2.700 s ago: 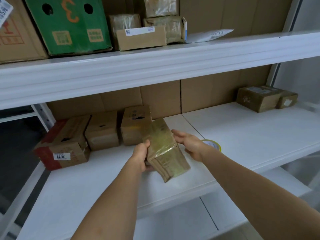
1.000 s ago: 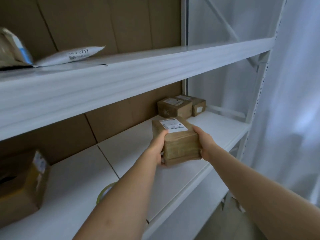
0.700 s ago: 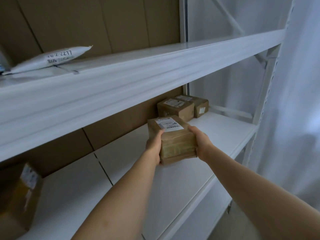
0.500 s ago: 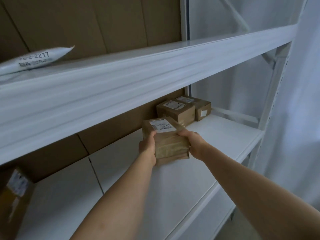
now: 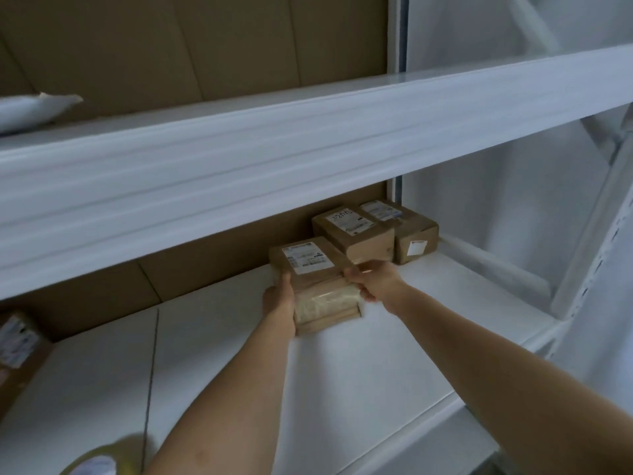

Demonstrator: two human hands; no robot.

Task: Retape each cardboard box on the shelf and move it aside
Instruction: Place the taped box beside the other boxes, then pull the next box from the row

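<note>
- Dim, cool, soft light — it seems to come from the pale, translucent sheeting [image 5: 513, 97] on the right.
- The upper shelf [image 5: 308, 142] throws shade over the back panel and the parcels beyond the hands.
- A sheen lies on the taped face of the cardboard box [image 5: 323, 299] between both hands.
- Wide-angle bending curves the shelf edge.
- Near the lower left corner the tape roll [image 5: 99, 462] is smeared — blurred, like the box [image 5: 17, 344] at the left edge.
</note>
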